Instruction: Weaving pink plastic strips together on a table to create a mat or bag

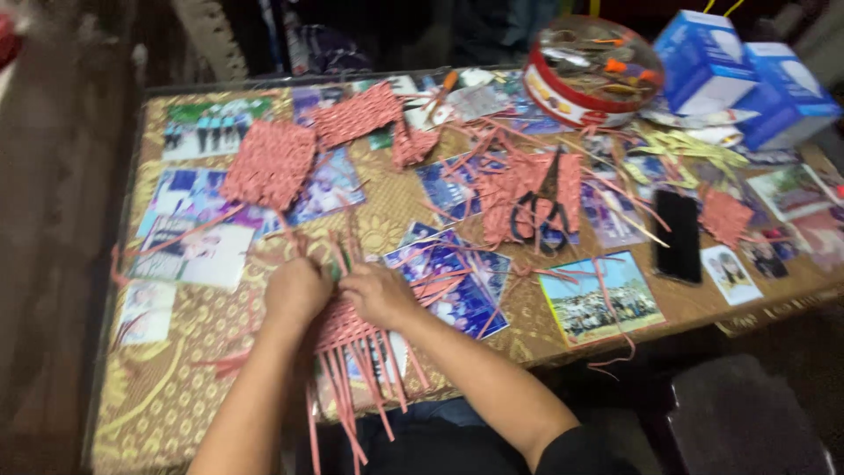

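Hands meet at the table's near edge: the left hand [297, 290] and right hand [380, 295] sit side by side, both apparently pinching a pink woven strip mat [356, 339] whose loose ends hang toward the person. Farther right lie black scissors [538, 214], a dark phone [678, 236] and a round tin [593, 70].

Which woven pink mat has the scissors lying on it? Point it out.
The woven pink mat at centre-right, with the black-handled scissors lying on it. The others, the mat at upper left and the one under both hands, carry none.
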